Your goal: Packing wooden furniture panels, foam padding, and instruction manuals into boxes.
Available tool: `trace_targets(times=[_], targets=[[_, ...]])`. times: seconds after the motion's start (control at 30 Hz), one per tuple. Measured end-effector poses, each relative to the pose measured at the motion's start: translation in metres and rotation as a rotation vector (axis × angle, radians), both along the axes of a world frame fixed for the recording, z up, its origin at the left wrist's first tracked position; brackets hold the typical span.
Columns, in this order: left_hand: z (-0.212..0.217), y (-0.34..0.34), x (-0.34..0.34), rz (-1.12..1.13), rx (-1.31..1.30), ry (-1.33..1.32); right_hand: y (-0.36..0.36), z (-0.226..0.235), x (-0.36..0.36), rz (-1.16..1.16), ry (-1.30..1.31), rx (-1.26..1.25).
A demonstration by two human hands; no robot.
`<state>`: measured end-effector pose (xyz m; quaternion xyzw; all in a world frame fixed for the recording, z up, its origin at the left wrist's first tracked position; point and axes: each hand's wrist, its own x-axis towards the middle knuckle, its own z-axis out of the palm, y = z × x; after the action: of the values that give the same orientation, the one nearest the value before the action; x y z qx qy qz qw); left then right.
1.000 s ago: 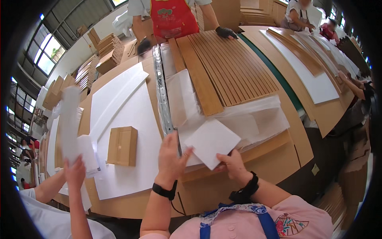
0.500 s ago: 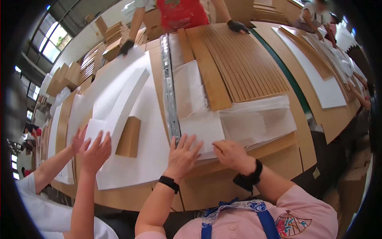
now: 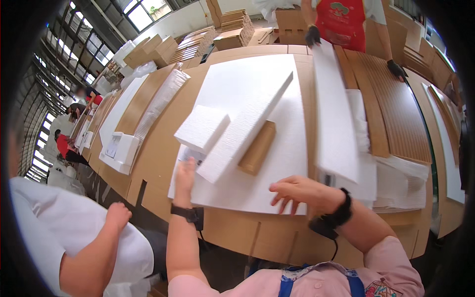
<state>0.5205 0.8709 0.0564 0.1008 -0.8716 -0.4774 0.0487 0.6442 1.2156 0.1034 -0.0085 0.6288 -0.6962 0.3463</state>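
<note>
My left hand (image 3: 185, 174) reaches to the near end of a white foam block (image 3: 203, 127), beside a small clear packet (image 3: 192, 155) partly hidden under the block. Motion smears its fingers, so its grip cannot be made out. My right hand (image 3: 303, 192) hovers over the near edge of a large white foam sheet (image 3: 277, 190), fingers apart and nothing held. Lying on that sheet are a long white foam strip (image 3: 247, 129) and a short brown cardboard block (image 3: 257, 148). To the right, another white foam strip (image 3: 336, 114) covers most of the metal rail.
Across the table, a co-worker in a red apron (image 3: 340, 22) has one black glove (image 3: 312, 36) at that strip's far end. Wooden panels (image 3: 396, 104) and a film-wrapped piece (image 3: 400, 180) lie right. A person in white (image 3: 106, 237) stands close on my left.
My view has swung left. My left hand has left the wrapped piece for the foam block; my right hand has lifted away. The neighbour's hands have withdrawn, and a foam strip now covers the rail.
</note>
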Motion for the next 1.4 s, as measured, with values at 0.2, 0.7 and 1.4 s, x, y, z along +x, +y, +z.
trace_targets(times=[0.2, 0.7, 1.4], targets=[[0.01, 0.062, -0.004, -0.671, 0.481, -0.165, -0.065, -0.11, -0.072, -0.354, -0.215, -0.852], [-0.125, -0.112, -0.227, -0.389, -0.099, 0.064, -0.252, -0.118, -0.216, -0.686, -0.06, 0.182], [-0.093, -0.077, -0.199, -0.348, 0.055, -0.074, -0.248, -0.138, -0.192, -0.742, 0.33, -0.101]])
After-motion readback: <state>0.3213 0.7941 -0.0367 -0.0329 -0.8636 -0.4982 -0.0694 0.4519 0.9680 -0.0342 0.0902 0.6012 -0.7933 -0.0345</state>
